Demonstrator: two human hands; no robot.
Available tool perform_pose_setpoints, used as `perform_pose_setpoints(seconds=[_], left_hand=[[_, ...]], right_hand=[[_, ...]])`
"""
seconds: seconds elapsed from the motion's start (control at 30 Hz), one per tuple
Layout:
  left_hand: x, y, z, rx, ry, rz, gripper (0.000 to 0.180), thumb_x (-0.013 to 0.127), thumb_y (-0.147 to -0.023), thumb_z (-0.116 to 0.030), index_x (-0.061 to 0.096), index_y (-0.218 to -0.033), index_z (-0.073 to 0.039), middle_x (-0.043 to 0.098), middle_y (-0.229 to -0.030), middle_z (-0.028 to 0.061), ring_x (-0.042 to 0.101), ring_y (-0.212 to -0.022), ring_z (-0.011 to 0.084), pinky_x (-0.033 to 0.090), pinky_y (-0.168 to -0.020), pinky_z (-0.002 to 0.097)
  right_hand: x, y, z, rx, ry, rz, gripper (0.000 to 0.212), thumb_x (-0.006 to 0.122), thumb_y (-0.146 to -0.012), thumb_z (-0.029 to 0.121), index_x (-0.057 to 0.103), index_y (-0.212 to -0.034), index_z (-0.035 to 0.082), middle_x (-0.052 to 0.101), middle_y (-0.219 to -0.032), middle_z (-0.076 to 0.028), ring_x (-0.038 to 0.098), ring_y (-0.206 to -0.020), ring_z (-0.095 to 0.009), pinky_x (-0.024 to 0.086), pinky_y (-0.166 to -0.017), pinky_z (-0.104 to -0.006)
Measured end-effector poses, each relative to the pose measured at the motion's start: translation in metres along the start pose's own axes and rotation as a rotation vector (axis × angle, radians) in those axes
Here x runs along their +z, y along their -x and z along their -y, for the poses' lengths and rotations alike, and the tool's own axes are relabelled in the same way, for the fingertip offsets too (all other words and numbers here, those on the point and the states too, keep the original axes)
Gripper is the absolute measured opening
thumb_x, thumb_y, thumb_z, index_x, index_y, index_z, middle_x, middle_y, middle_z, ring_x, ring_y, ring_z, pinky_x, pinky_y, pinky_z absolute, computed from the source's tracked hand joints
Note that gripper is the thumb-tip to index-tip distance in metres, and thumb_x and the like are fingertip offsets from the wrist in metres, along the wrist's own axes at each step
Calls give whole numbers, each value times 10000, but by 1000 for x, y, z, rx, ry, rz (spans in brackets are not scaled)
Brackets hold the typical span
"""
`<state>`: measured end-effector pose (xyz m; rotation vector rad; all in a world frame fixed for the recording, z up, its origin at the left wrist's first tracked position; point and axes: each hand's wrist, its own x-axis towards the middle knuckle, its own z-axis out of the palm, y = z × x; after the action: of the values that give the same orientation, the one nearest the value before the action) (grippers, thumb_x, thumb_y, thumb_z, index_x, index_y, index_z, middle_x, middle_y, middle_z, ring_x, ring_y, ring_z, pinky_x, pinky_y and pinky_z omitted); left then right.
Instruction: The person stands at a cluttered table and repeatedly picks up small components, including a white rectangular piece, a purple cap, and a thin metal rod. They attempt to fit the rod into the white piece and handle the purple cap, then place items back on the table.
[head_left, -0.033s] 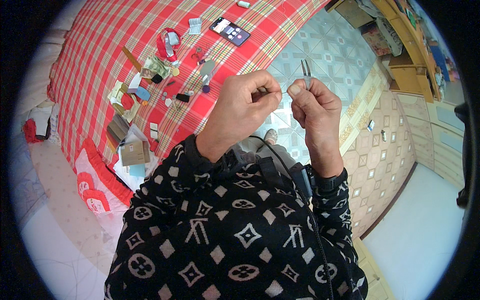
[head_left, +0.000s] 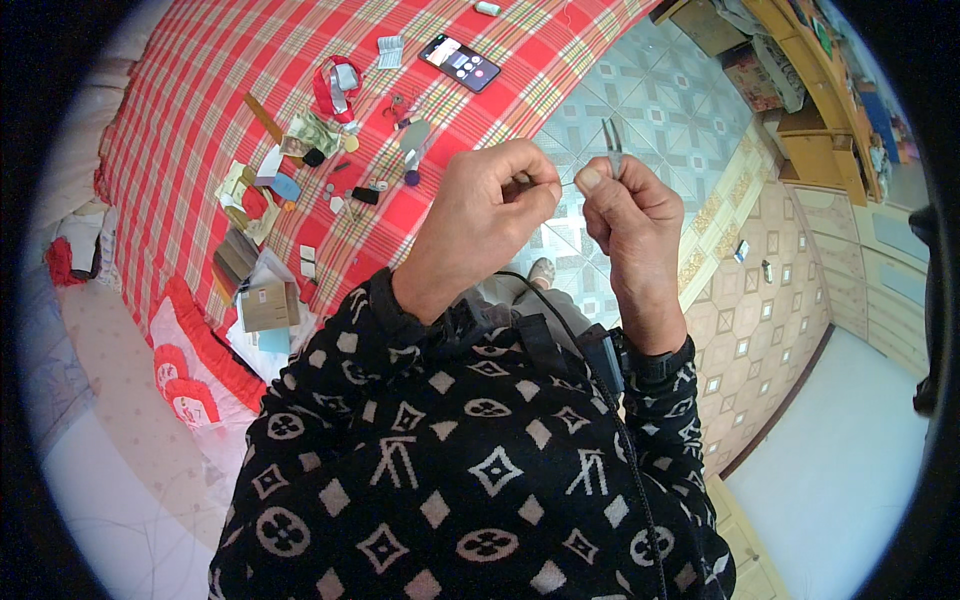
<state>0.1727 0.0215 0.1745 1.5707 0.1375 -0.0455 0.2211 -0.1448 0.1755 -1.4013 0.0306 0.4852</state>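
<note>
Head view, only one I've got: the left hand (head_left: pixel 480 215) is curled with thumb and index pressed together, and it looks like they're pinching the end of a thin dark strand (head_left: pixel 569 184). Too fine to say what it's made of, tbh. The right hand (head_left: pixel 640 220) is closed around a small two-pronged metal tool (head_left: pixel 615 156), thumb tight against the index, most of the handle hidden in the grip.

The bit that matters is the layout: the prongs stick up out of the right fist, long axis pointing away from the body, while the strand runs sideways across the narrow gap between the two sets of fingertips. So it's roughly crosswise to the tool, just below and left of the prongs. Right hand's obviously the nearer one to the tool; the left is just beside it, not touching.

Phone (head_left: pixel 459 63) lies farther off on the red checked cloth (head_left: pixel 215 75).
</note>
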Motion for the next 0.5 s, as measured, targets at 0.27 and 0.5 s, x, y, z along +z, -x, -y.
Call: perform_pose_setpoints(seconds=[0.27, 0.5], left_hand=[[-5, -2, 15, -38, 34, -159, 85, 662, -886, -63, 644, -858, 15, 605, -699, -6, 524, -612, 37, 419, -537, 210], [-5, 1, 41, -14, 56, -228, 61, 667, -861, -30, 639, -820, 5, 589, -691, -22, 512, -608, 31, 406, -529, 214]], right_hand=[[8, 11, -10, -115, 516, 2, 226, 569, -1019, 235, 638, -972, 25, 504, -578, -8, 483, -533, -87, 399, -497, -270], [18, 7, -40, -378, 899, 84, 62, 583, -966, 95, 601, -946, 40, 589, -651, -216, 611, -559, -406, 456, -495, -452]])
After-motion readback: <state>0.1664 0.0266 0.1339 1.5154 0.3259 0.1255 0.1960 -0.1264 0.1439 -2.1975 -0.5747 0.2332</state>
